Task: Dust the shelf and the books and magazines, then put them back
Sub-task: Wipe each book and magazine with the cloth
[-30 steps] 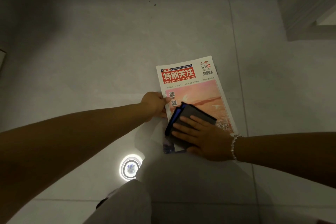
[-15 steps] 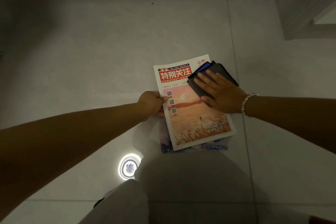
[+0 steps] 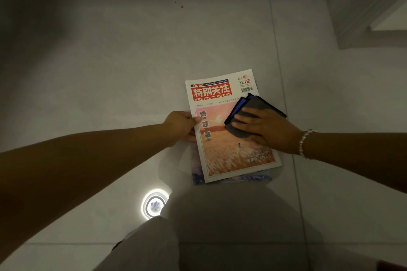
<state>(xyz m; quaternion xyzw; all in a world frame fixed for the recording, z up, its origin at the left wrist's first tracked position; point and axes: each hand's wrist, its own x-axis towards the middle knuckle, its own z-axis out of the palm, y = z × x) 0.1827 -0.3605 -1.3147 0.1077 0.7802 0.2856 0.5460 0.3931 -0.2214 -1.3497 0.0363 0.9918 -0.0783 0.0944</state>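
Red "SPECIAL FOCUS" masthead tops the magazine (image 3: 229,130) under the cloth (image 3: 253,106).

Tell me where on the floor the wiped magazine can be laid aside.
Bare tiles lie left of the magazine, beyond the left hand, and ahead of its top edge up to the dark specks. Right of the cloth, tiles run free to the white frame. Crowded: near the knee, where the lower book and the right hand sit.
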